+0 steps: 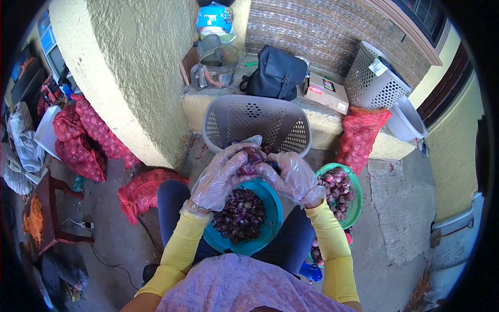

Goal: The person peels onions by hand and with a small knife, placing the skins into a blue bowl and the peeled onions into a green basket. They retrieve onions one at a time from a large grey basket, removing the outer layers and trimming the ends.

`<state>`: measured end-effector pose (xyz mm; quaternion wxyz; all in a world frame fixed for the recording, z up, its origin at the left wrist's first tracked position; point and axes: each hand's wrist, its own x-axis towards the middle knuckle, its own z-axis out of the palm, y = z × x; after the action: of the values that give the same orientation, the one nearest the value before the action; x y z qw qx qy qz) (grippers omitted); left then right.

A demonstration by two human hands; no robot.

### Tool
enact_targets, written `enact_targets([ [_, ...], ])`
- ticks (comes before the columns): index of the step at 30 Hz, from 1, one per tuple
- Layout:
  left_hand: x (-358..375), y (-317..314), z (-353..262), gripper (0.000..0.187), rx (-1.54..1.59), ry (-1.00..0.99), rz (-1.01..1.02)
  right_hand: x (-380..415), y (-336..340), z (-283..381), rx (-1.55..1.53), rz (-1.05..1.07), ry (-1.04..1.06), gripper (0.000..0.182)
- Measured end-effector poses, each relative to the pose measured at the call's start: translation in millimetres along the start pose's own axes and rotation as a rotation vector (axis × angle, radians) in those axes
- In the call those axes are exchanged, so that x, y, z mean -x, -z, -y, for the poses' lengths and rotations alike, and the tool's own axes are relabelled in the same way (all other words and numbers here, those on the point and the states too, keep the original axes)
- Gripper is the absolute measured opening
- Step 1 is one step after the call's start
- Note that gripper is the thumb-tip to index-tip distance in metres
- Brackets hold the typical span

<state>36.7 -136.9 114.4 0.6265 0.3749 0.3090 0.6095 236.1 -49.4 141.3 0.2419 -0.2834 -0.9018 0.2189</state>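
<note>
My left hand (221,174), in a clear plastic glove, is closed around a red onion (253,157) above the teal basin. My right hand (295,178), gloved the same way, is closed close against the onion. A small dark bluish piece of something (275,167) shows at its fingers, too little to name. Below both hands, the teal basin (276,208) between my legs holds a heap of dark purple onion trimmings (239,216). Just beyond the hands stands a grey plastic basket (254,112) with a few onions at its bottom, partly hidden by my hands.
To the right, a green basket (357,195) holds red onions, near a red mesh sack (361,138). More mesh sacks (78,143) lie at left, by a wooden stool (52,208). A black backpack (278,73) and a cardboard box (326,93) sit on the ledge ahead.
</note>
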Motion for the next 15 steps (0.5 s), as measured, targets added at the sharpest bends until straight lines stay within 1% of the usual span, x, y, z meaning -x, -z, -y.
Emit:
enact_targets([
  [1,0,-1,0,0.048,-0.007,-0.012,0.001,0,2,2,-0.040,0.050,-0.013,0.039],
  [2,0,-1,0,0.048,-0.007,-0.010,0.001,1,1,2,-0.041,0.050,-0.015,0.039],
  [4,0,-1,3,0.048,0.050,-0.036,-0.016,2,-3,3,-0.158,0.015,0.066,0.037],
  [7,-4,5,12,0.047,0.121,-0.058,-0.028,5,-8,0,-0.163,-0.045,0.121,0.040],
  [8,-5,6,13,0.047,0.122,-0.058,-0.027,5,-5,-1,-0.162,-0.045,0.120,0.040],
  [10,-5,7,12,0.047,0.099,-0.031,-0.032,7,2,-2,-0.015,-0.035,0.015,0.043],
  [13,-4,2,9,0.047,0.078,-0.029,-0.018,5,3,-4,-0.058,-0.055,-0.016,0.046],
  [15,-4,4,11,0.047,0.088,-0.028,-0.010,2,4,-1,-0.069,-0.065,0.017,0.046],
])
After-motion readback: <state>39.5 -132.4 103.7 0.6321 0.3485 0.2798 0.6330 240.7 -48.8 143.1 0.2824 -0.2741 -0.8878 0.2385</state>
